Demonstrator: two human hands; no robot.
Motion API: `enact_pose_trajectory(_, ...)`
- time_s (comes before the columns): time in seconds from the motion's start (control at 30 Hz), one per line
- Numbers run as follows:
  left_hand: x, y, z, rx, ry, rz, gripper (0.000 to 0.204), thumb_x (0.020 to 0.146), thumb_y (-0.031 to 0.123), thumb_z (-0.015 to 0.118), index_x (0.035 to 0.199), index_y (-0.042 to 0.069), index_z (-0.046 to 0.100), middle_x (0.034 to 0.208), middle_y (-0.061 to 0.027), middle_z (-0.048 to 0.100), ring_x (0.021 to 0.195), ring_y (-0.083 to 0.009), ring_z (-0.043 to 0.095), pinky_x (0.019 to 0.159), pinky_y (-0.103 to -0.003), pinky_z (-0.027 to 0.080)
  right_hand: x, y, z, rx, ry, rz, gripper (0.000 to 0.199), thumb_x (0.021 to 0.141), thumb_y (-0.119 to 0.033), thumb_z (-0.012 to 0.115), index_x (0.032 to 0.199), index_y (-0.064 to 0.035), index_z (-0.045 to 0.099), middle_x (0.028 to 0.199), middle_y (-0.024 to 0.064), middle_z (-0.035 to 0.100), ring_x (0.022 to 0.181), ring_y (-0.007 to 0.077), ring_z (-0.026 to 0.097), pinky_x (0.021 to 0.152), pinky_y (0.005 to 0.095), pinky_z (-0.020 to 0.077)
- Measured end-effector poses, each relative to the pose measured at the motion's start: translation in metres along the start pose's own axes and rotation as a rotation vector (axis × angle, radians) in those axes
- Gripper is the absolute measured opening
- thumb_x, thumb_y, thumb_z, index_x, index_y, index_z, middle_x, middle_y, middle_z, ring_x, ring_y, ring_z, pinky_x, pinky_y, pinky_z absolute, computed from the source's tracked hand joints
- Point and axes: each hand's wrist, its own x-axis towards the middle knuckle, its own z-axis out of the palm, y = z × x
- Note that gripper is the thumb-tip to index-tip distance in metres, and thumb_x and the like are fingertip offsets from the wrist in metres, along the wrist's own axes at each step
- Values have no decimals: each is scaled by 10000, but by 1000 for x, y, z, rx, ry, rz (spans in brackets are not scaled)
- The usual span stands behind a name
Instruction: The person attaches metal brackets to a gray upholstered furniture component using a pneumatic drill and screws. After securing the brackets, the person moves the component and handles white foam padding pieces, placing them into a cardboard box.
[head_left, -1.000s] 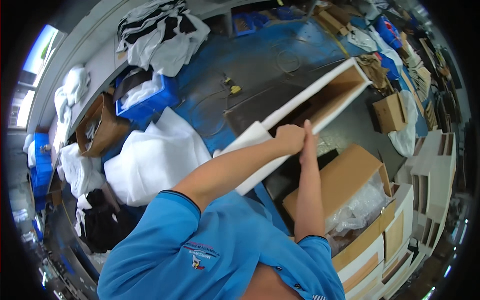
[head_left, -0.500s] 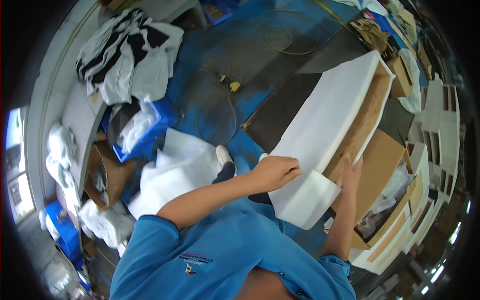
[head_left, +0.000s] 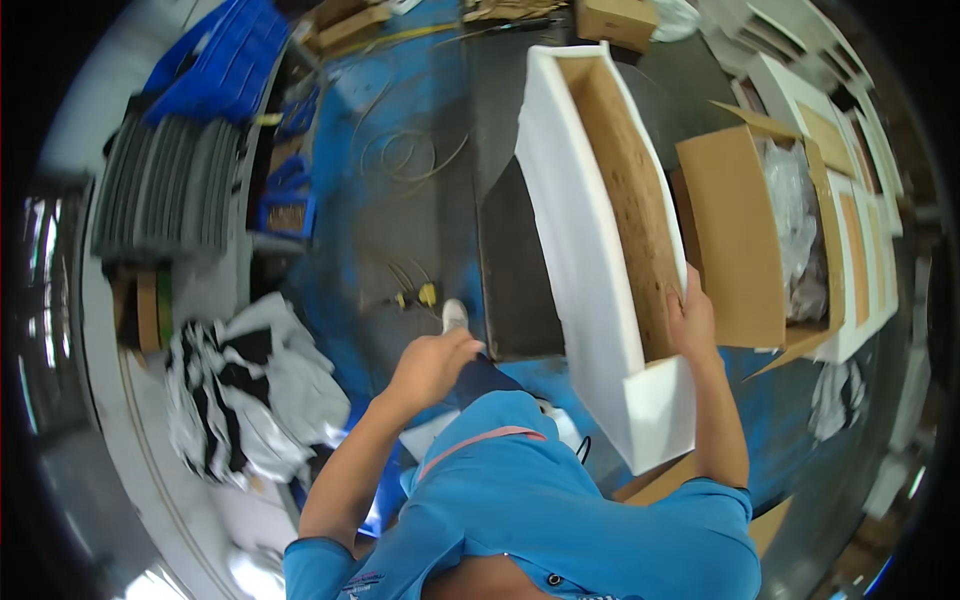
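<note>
My right hand (head_left: 693, 318) grips the near right rim of a long, open, box-shaped wooden frame (head_left: 634, 190) wrapped in white padding. The fingers curl over the edge into the bare wooden hollow. The frame stands tilted, with its far end leaning away and its near end by my forearm. My left hand (head_left: 435, 366) hovers to the left of the frame, touching nothing around it. Its fingers are bent and pressed together, and the inside of the hand is hidden.
An open cardboard box (head_left: 740, 240) with clear plastic bags stands right of the frame. White wooden frames (head_left: 860, 240) line the far right. At left are grey-black fabric (head_left: 255, 385), a stack of grey panels (head_left: 165, 190) and blue bins (head_left: 225, 60). A cable with yellow plugs (head_left: 427, 294) lies on the floor.
My view has swung left, bringing the grey panels into sight. My left hand has moved off the padded frame's side to the left. The frame stands more upright, still in my right hand.
</note>
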Motion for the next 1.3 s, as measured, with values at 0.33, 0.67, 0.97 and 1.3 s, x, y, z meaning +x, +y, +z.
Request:
enact_pose_trajectory(0.33, 153, -8, -133, -18, -162, 288, 214, 962, 170, 653, 1062, -19, 659, 839, -66, 677, 737, -139, 637, 704, -315, 521, -4, -13, -13, -112, 59, 100, 512, 969, -207, 608, 1440, -76, 455, 1139, 272, 671, 1038, 464, 643, 891, 512, 510)
enact_pose_trajectory(0.67, 412, 59, -184, 163, 135, 702, 369, 962, 307, 637, 1152, -8, 660, 1011, -202, 728, 957, -336, 708, 845, -400, 546, -180, -64, 38, -232, 987, 1146, 695, 932, -472, 691, 1379, 43, 556, 1396, 258, 574, 1321, 391, 531, 1122, 436, 401)
enact_pose_trajectory(0.97, 572, 94, -118, 397, -202, 766, 431, 1009, 365, 545, 1166, -36, 547, 1073, -368, 658, 1058, -539, 624, 906, -571, 483, -196, -62, 73, 189, 1290, 1298, 757, 797, -632, 756, 1156, 34, 718, 1064, 199, 746, 1033, 305, 706, 940, 398, 506)
enact_pose_trajectory(1.3, 594, 99, -157, 512, -240, 871, 303, 963, 209, 613, 1155, -25, 620, 1001, -267, 701, 969, -418, 687, 846, -461, 507, -172, -197, 164, 277, 1409, 1503, 644, 819, -538, 798, 1164, 2, 728, 1096, 182, 753, 1049, 273, 712, 945, 365, 519)
